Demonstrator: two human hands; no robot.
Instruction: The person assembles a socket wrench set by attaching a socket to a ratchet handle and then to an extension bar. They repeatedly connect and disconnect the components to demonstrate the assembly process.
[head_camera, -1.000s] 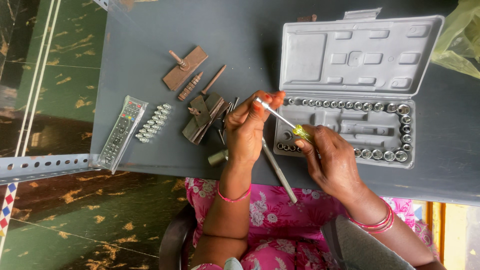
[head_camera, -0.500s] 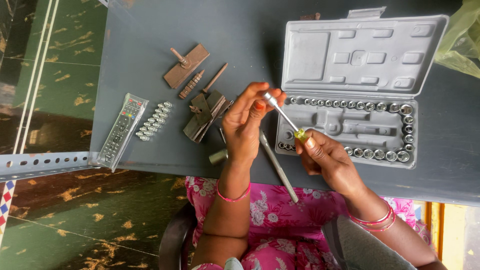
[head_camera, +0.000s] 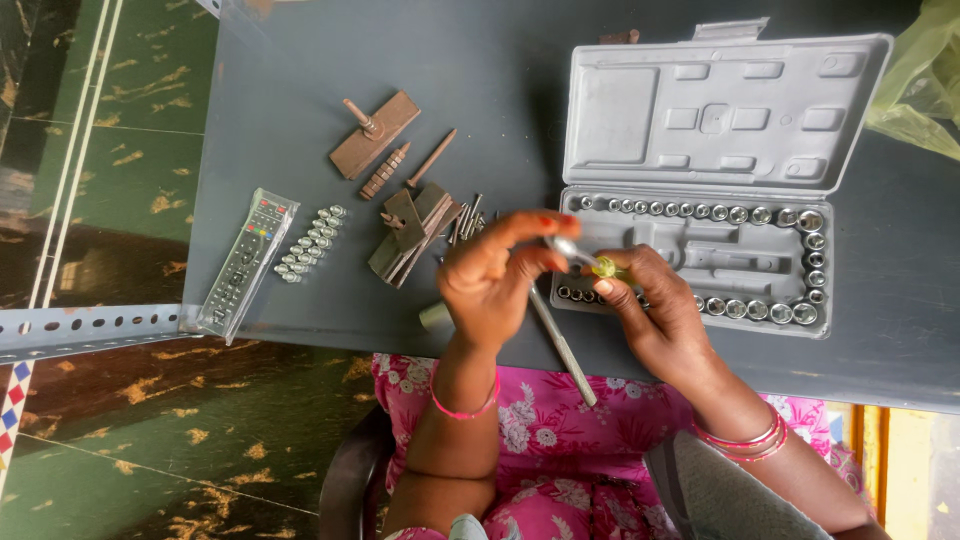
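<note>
Leftmost, a slotted metal angle bar (head_camera: 90, 328) juts in at the table's near-left corner, and beside it a remote control in a clear sleeve (head_camera: 245, 264) lies close to the near edge of the dark grey table (head_camera: 300, 80). Just right of it a strip of small sockets (head_camera: 310, 243) lies at a slant, then a cluster of rusty brown metal brackets and bolts (head_camera: 410, 230) with a few loose pins. Next comes the left hand (head_camera: 492, 280), its fingertips pinched on the metal tip of a small driver with a yellow-green handle (head_camera: 592, 263), while the right hand (head_camera: 655, 315) grips that handle. Compared with a second ago, the driver has tipped from a steep diagonal to nearly level, and the two hands have drawn closer together over the front-left corner of the open grey socket set case (head_camera: 700, 260); the work reads as fitting or adjusting something at the driver's tip. A long steel extension bar (head_camera: 562, 345) lies under the hands and overhangs the near table edge above the pink floral lap, so it could roll off if nudged. The case's raised lid closes off the far side, a greenish plastic bag (head_camera: 925, 80) crowds the far-right corner, and the widest bare stretch of table lies far left, above the brackets.
</note>
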